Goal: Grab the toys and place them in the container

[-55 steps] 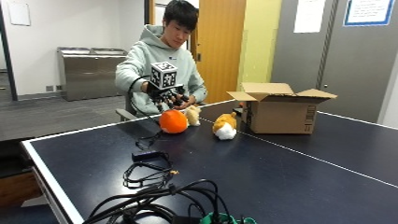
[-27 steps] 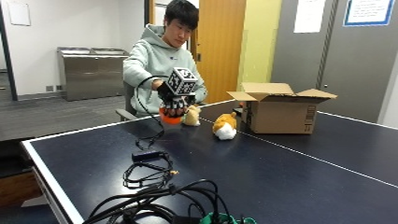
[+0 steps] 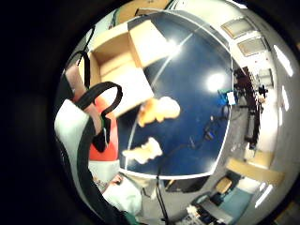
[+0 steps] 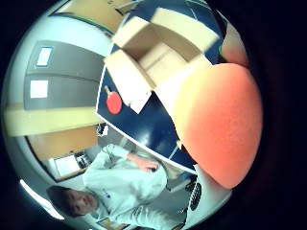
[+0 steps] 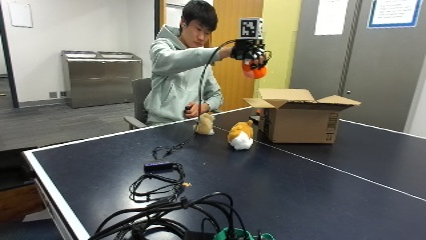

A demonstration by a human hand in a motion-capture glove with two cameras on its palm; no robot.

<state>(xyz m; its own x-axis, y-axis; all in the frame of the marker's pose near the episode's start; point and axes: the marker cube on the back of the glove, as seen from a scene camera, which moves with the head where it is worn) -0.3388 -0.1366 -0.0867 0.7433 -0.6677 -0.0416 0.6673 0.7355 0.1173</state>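
A gloved hand (image 5: 251, 52) grips an orange ball (image 5: 255, 70) high above the open cardboard box (image 5: 301, 120), seemingly near its edge. Best centred over the opening before release.

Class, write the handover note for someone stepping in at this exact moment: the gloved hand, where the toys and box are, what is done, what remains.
Right hand: raised high, gripping the orange ball, beside and above the open cardboard box.
On the table: the orange-and-white plush and the small beige plush, both near the box, on the person's side.
Done: the ball is picked up; it is not yet in the box.
Left: drop the ball into the box, then pick up and box both plush toys.
Black cables lie at the near end of the table.
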